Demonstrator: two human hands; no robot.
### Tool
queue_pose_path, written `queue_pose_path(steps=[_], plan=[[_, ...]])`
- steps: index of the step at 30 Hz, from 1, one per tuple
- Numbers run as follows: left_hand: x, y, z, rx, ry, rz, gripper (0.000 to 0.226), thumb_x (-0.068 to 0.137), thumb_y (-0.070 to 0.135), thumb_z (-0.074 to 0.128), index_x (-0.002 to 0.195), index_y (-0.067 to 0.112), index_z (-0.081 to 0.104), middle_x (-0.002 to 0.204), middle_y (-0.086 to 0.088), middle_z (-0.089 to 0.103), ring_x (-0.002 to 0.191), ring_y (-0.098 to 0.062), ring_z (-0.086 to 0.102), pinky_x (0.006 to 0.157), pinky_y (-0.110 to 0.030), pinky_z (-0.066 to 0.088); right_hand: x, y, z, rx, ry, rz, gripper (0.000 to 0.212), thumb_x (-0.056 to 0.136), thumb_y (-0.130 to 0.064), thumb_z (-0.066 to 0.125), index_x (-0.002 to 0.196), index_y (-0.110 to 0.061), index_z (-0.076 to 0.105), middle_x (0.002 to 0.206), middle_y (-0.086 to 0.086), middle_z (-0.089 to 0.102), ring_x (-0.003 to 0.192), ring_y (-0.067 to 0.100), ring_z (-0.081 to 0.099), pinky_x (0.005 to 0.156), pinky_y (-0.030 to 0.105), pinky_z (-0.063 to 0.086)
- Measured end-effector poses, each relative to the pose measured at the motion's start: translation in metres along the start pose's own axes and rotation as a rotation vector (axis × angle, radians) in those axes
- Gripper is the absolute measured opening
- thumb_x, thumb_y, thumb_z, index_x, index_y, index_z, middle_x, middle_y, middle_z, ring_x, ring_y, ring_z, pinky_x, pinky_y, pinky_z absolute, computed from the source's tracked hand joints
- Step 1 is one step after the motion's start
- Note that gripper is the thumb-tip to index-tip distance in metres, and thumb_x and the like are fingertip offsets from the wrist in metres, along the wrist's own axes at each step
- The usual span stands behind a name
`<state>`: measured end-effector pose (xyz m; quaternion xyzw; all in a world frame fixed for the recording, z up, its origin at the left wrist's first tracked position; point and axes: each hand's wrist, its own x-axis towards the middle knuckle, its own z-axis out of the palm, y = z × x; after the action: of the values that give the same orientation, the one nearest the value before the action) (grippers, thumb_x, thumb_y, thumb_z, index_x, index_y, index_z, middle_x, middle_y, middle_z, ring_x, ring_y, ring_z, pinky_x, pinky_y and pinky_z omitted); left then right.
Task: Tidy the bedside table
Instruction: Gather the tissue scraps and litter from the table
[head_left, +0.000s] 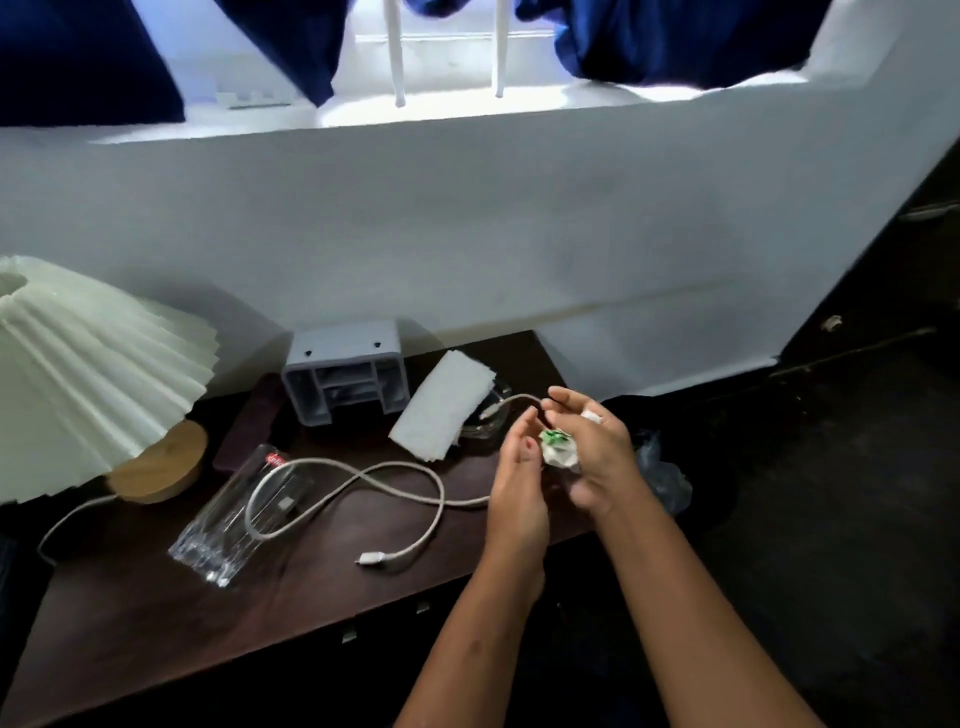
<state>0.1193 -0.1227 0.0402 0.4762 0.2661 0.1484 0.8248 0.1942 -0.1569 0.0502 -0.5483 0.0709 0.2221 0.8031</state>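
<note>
1. Currently both hands hover over the right end of the dark wooden surface (156, 597), which stands against a white wall (467, 234).
2. The right hand (597, 457) is curled around a small crumpled white wad with a green scrap (558, 449) — held between its fingers and palm.
3. The left hand (519, 483) sits just beside it, fingers loosely bent and thumb raised toward the wad; whether it actually grips anything cannot be told.
4. A white cable (363, 478) snakes across the surface: one plug end (370, 559) lies near the front edge, a loop crosses a clear glass (244, 514) lying on its side, and the other end rises up to the hands.
5. Near the back lies a folded white cloth or tissue (444, 408), partly covering a clear glass dish (485, 421).
6. Left of that cloth stands a grey plastic organiser (345, 371), tipped so its compartments face the camera.
7. A lamp with a pleated pale shade (88, 374) and wooden base (161, 467) occupies the left end — its cord (67, 519) trails off to the left.
8. A crumpled clear plastic bag (662, 478) shows just beyond the right hand, off the surface's right edge.
9. Dark blue curtains (675, 41) hang at the window above.
</note>
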Motion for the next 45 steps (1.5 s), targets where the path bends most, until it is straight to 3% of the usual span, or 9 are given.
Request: queue_pose_path(steps=[6, 11, 16, 19, 24, 29, 37, 41, 45], plan=[[0.012, -0.03, 0.049, 0.273, -0.243, -0.215, 0.028, 0.098, 0.011, 0.038, 0.096, 0.025, 0.062, 0.094, -0.002, 0.066, 0.088, -0.016, 0.063, 0.092, -0.04, 0.05, 0.025, -0.008, -0.1, 0.026, 0.271, 0.052, 0.024, 0.096, -0.008, 0.043, 0.076, -0.01, 0.055, 0.063, 0.004, 0.04, 0.026, 0.001, 0.039, 0.029, 0.01, 0.031], [0.028, -0.052, 0.08, 0.427, -0.328, -0.277, 0.036, 0.098, 0.007, 0.032, 0.095, 0.022, 0.064, 0.086, 0.005, 0.065, 0.072, -0.001, 0.061, 0.056, -0.009, 0.048, 0.052, -0.006, -0.128, -0.148, 0.451, 0.095, 0.039, 0.095, -0.032, 0.047, 0.063, -0.011, 0.05, 0.055, 0.006, 0.041, 0.039, 0.014, 0.041, 0.04, 0.022, 0.032], [0.049, -0.063, 0.09, 0.494, -0.349, -0.31, 0.038, 0.098, 0.006, 0.034, 0.13, 0.017, 0.052, 0.119, 0.003, 0.061, 0.103, -0.007, 0.057, 0.084, -0.018, 0.045, 0.094, -0.008, -0.154, -0.065, 0.484, 0.245, 0.059, 0.081, -0.07, 0.04, 0.069, -0.016, 0.061, 0.071, 0.01, 0.065, 0.064, 0.027, 0.062, 0.056, 0.031, 0.051], [0.063, -0.072, 0.085, 0.497, -0.334, -0.319, 0.035, 0.098, 0.008, 0.035, 0.126, 0.02, 0.052, 0.098, 0.014, 0.059, 0.082, 0.0, 0.054, 0.064, -0.011, 0.044, 0.101, -0.011, -0.165, 0.14, 0.404, 0.331, 0.056, 0.093, -0.056, 0.026, 0.08, -0.012, 0.059, 0.076, 0.011, 0.063, 0.072, 0.027, 0.056, 0.07, 0.032, 0.044], [0.073, -0.083, 0.077, 0.472, -0.302, -0.325, 0.038, 0.1, 0.008, 0.032, 0.135, 0.012, 0.046, 0.133, 0.0, 0.051, 0.121, -0.013, 0.049, 0.096, -0.025, 0.04, 0.109, 0.0, -0.182, 0.27, 0.501, 0.324, 0.034, 0.096, -0.028, 0.033, 0.107, -0.003, 0.053, 0.117, 0.021, 0.053, 0.108, 0.036, 0.052, 0.101, 0.051, 0.037], [0.074, -0.083, 0.073, 0.402, -0.289, -0.3, 0.038, 0.1, 0.007, 0.032, 0.136, 0.009, 0.043, 0.138, -0.004, 0.049, 0.115, -0.013, 0.05, 0.098, -0.027, 0.039, 0.114, 0.003, -0.19, 0.352, 0.519, 0.286, 0.03, 0.098, -0.015, 0.031, 0.112, 0.004, 0.049, 0.087, 0.016, 0.052, 0.117, 0.036, 0.047, 0.108, 0.045, 0.035], [0.06, -0.051, 0.048, 0.291, -0.161, -0.273, 0.037, 0.1, 0.007, 0.03, 0.135, 0.005, 0.044, 0.139, -0.012, 0.049, 0.123, -0.028, 0.051, 0.098, -0.032, 0.039, 0.091, -0.005, -0.143, 0.445, 0.375, 0.24, 0.042, 0.097, -0.02, 0.04, 0.136, -0.003, 0.038, 0.147, 0.015, 0.035, 0.137, 0.031, 0.032, 0.11, 0.041, 0.03], [0.043, -0.019, 0.021, 0.276, -0.062, -0.219, 0.035, 0.1, 0.006, 0.031, 0.131, 0.005, 0.048, 0.132, -0.012, 0.053, 0.112, -0.026, 0.055, 0.083, -0.025, 0.045, 0.057, -0.018, -0.089, 0.386, 0.254, 0.161, 0.04, 0.096, -0.02, 0.043, 0.135, -0.009, 0.042, 0.14, 0.012, 0.042, 0.125, 0.026, 0.043, 0.105, 0.038, 0.034], [0.028, 0.01, -0.018, 0.249, 0.057, -0.126, 0.036, 0.099, 0.005, 0.031, 0.13, 0.004, 0.049, 0.122, -0.01, 0.055, 0.087, -0.012, 0.056, 0.076, -0.024, 0.045, 0.009, -0.008, -0.027, 0.225, 0.055, 0.155, 0.026, 0.095, -0.014, 0.045, 0.121, -0.014, 0.05, 0.105, 0.005, 0.052, 0.091, 0.016, 0.047, 0.083, 0.03, 0.042]])
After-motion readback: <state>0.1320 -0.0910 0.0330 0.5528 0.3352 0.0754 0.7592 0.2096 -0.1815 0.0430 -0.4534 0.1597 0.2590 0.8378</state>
